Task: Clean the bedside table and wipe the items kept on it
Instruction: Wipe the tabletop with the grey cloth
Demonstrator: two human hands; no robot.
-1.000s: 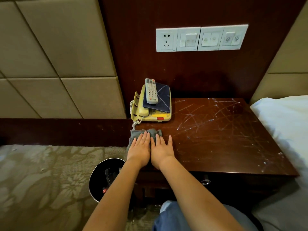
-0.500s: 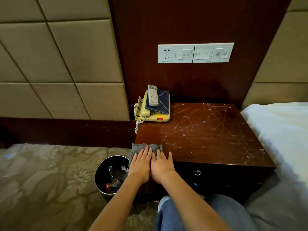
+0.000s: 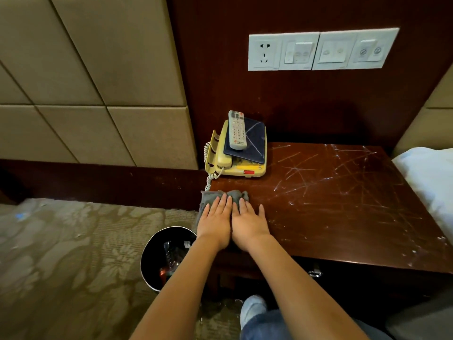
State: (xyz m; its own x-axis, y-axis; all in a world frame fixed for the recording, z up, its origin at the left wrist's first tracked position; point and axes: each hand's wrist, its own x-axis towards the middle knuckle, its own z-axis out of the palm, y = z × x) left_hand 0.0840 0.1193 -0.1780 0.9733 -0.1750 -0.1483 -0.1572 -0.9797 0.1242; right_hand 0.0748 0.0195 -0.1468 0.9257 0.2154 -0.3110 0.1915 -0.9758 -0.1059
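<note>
1. Left hand and right hand lie flat, side by side, fingers straight, pressing the grey cloth onto the front-left corner of the bedside table.
2. The top shows white streaks and specks almost everywhere, so wiping looks barely begun.
3. Phone, dark folder and remote sit stacked at back-left, likely not yet wiped.

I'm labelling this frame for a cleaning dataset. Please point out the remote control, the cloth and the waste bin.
remote control (image 3: 237, 131), head view, on its button pad.
cloth (image 3: 207, 195), head view, on its flat left part by the table edge.
waste bin (image 3: 150, 253), head view, on its dark inner left wall.
</note>
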